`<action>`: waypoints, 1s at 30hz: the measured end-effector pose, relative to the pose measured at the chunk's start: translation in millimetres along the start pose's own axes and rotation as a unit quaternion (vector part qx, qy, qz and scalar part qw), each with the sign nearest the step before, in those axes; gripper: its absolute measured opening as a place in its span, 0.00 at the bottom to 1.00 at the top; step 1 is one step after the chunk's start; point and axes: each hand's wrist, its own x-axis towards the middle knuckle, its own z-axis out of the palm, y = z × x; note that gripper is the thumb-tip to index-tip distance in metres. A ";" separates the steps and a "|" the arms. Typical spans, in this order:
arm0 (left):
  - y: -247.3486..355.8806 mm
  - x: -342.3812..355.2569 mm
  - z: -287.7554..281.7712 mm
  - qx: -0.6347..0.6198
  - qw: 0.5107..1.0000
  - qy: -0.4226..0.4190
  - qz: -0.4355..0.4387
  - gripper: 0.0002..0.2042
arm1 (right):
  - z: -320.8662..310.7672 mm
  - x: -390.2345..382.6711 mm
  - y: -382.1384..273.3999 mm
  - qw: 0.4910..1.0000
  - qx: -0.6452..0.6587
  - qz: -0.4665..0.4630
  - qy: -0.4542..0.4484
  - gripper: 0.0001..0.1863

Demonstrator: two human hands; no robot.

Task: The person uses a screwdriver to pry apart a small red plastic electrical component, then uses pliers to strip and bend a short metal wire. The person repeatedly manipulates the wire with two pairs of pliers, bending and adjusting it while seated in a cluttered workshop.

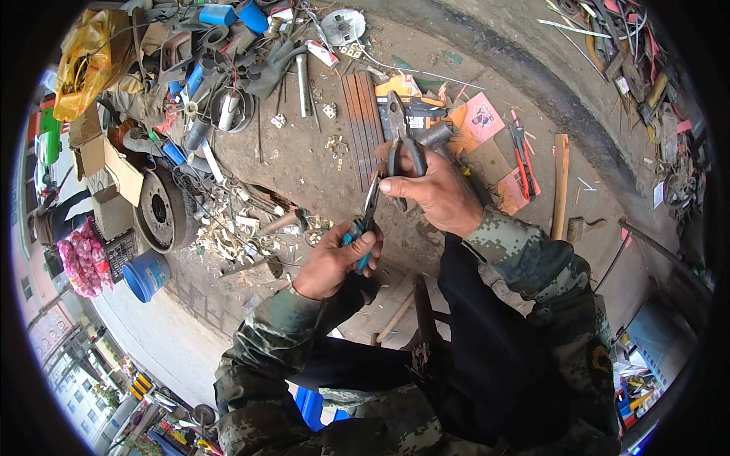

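My left hand is closed round the teal handles of long-nose pliers, whose dark jaws point up and away from me. In my right hand is a pair of dark-handled pliers, jaws pointing away and handles partly spread. The tip of the long-nose pliers comes close to the right thumb, beside the lower handle of the other pair. I cannot make out whether anything small sits between them. Beyond my hands lies a bundle of brown metal bars on the ground.
Red-handled pliers and a wooden strip lie to the right. A grey glove, a metal tube and scrap cover the far left. Nearer left are a wheel rim and a blue bucket. A wooden-handled hammer lies among chips.
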 end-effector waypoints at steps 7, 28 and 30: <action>-3.5 6.3 -13.4 0.014 0.997 0.028 0.066 0.10 | 0.7 -12.5 -8.7 0.998 -0.019 0.056 -0.014 0.19; 10.7 4.8 -23.0 0.130 0.979 0.063 0.147 0.11 | 20.8 -48.8 -17.2 0.941 0.153 0.213 -0.215 0.19; 10.5 4.5 -23.1 0.117 0.981 0.060 0.141 0.09 | 20.3 -48.4 -15.5 0.937 0.168 0.212 -0.219 0.19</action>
